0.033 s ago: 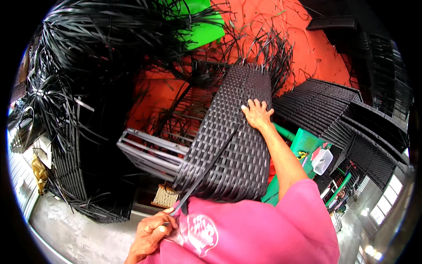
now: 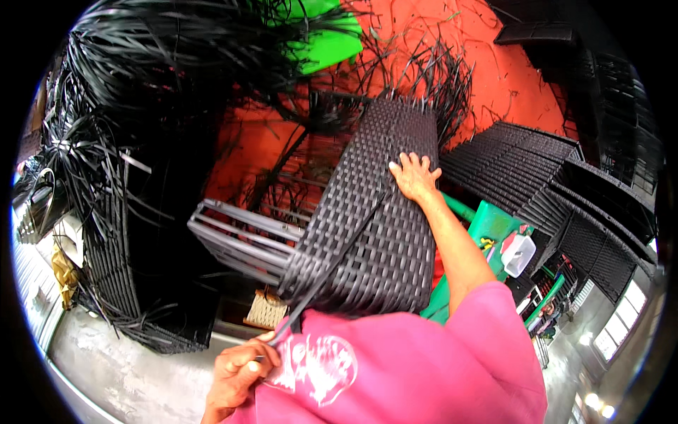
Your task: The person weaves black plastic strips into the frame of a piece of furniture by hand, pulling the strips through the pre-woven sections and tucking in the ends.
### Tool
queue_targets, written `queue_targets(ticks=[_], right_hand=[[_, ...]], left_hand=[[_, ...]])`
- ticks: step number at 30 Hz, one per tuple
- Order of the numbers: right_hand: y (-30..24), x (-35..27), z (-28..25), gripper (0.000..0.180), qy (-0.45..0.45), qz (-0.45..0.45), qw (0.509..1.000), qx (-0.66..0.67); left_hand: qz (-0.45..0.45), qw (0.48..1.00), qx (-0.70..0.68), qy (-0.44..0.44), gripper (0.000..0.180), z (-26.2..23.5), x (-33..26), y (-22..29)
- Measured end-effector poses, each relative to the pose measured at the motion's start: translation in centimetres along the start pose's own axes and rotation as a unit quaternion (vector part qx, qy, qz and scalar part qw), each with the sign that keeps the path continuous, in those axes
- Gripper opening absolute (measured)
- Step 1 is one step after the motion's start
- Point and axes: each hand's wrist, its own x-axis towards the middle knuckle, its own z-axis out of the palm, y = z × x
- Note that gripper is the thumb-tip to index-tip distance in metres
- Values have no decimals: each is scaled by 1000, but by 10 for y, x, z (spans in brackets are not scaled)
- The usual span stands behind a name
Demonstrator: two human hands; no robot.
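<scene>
While the pink shirt with its white print fills the lower middle of the view, the left hand is just beside it at the lower left, fingers curled closed around a flat dark strip. From this grip the strip slants up to the right, passing in front of the shirt's upper edge and lying across the face of a dark woven piece. That piece stands in the middle of the view, directly in front of the person, covered in a close over-and-under weave. Farther up it, the right hand is open, fingers spread, laid on the weave near its right edge; the strip's upper stretch runs into the weave just left of these fingers.

Bare grey bars jut out from the left side of the woven piece, and below them a small cream corded panel shows. To the right, next to the right forearm, a green plastic piece is near a whitish container.

Beyond, a big mass of loose black strands hangs at the upper left, with a bright green panel partly behind it. More loose ends bristle above the woven piece over an orange-red surface. Other dark woven pieces are grouped at the right, and a bright window lies farther off.
</scene>
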Motion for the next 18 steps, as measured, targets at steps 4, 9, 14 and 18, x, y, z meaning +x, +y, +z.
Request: queue_targets(ticks=[4, 9, 14, 18], right_hand=[[-3, 4, -4, 58, -9, -5, 1000, -1], [-9, 6, -8, 59, -29, 4, 1000, -4], [-8, 5, -8, 54, -8, 17, 1000, 10], [4, 4, -3, 34, 83, -322, 937, 107]], left_hand=[[32, 993, -37, 108, 51, -5, -30, 3], [98, 970, -56, 217, 51, -17, -61, 3], [154, 956, -66, 239, 43, -33, -88, 13], [174, 973, -82, 127, 40, -37, -83, 1]])
